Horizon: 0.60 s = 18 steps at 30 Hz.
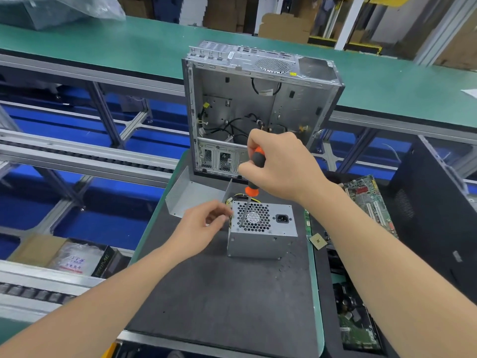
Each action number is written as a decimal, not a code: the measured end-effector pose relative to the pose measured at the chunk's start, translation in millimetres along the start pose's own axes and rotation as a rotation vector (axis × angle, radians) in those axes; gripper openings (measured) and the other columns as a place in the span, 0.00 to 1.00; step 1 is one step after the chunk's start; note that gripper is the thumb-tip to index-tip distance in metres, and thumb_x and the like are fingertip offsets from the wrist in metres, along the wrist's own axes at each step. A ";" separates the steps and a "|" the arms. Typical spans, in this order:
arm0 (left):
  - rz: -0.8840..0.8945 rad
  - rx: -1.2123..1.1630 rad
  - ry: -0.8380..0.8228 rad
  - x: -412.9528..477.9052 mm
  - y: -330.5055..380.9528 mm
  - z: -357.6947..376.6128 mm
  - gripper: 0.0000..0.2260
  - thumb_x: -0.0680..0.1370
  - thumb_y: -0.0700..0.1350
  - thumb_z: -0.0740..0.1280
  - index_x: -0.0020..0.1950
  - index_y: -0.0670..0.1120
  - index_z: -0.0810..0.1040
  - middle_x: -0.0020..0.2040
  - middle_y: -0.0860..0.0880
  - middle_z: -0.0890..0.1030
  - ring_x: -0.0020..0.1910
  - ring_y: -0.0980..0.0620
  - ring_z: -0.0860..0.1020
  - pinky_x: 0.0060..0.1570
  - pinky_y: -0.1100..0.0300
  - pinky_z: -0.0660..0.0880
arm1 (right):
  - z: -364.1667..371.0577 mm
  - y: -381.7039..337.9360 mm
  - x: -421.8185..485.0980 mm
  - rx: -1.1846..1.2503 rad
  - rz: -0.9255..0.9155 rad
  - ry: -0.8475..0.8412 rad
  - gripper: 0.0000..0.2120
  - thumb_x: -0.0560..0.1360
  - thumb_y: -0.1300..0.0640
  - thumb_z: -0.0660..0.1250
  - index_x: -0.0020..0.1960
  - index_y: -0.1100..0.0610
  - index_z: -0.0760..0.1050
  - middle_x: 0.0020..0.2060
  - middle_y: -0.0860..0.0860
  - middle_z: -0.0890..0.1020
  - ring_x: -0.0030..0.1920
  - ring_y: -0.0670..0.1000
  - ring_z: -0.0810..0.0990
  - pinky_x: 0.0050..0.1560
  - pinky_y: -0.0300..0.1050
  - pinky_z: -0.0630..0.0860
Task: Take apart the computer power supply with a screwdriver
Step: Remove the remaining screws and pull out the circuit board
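Note:
A grey metal power supply [260,244] stands on the dark mat [227,293], its honeycomb fan grille and black power socket facing up. My right hand [281,166] grips the orange and black screwdriver [254,174] by its handle, and the shaft points down onto the left part of the grille. My left hand [204,223] sits at the unit's left top edge with fingers curled against it. Yellow and black wires [237,198] show behind the unit.
An open, gutted computer case [258,104] stands upright behind the power supply, with a bent grey metal cover [191,195] beside it. Green circuit boards [371,202] lie to the right, next to a black case [438,215]. Conveyor rails run along the left.

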State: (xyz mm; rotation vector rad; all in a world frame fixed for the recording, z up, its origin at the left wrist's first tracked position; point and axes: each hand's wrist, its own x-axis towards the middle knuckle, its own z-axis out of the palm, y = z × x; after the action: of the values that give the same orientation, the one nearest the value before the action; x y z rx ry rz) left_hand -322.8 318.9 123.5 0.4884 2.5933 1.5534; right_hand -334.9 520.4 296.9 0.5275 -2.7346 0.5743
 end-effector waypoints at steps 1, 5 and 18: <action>0.024 -0.020 -0.013 1.5 6.2 1.6 0.15 0.81 0.34 0.67 0.54 0.54 0.83 0.49 0.58 0.85 0.49 0.56 0.83 0.52 0.67 0.76 | 0.6 0.0 -1.0 -0.002 0.003 -0.002 0.08 0.68 0.49 0.65 0.41 0.53 0.69 0.26 0.48 0.75 0.32 0.57 0.73 0.35 0.48 0.72; 0.125 0.028 -0.067 5.6 15.2 1.1 0.23 0.75 0.25 0.63 0.53 0.50 0.85 0.52 0.53 0.81 0.48 0.53 0.79 0.53 0.65 0.74 | 3.4 -1.3 -4.6 0.002 0.014 0.006 0.08 0.69 0.49 0.66 0.41 0.52 0.69 0.27 0.48 0.74 0.32 0.55 0.73 0.34 0.45 0.66; 0.211 0.000 -0.116 8.8 12.8 2.3 0.21 0.73 0.21 0.64 0.47 0.44 0.88 0.51 0.53 0.83 0.50 0.54 0.82 0.51 0.54 0.77 | 3.6 -5.6 -8.1 0.023 -0.039 -0.017 0.08 0.68 0.53 0.67 0.43 0.53 0.70 0.26 0.46 0.72 0.32 0.53 0.72 0.32 0.46 0.69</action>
State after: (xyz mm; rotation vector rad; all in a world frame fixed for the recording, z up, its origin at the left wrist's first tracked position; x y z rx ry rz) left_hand -327.7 329.2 134.4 0.8498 2.5234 1.5303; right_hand -326.2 516.4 292.6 0.5926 -2.7303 0.5946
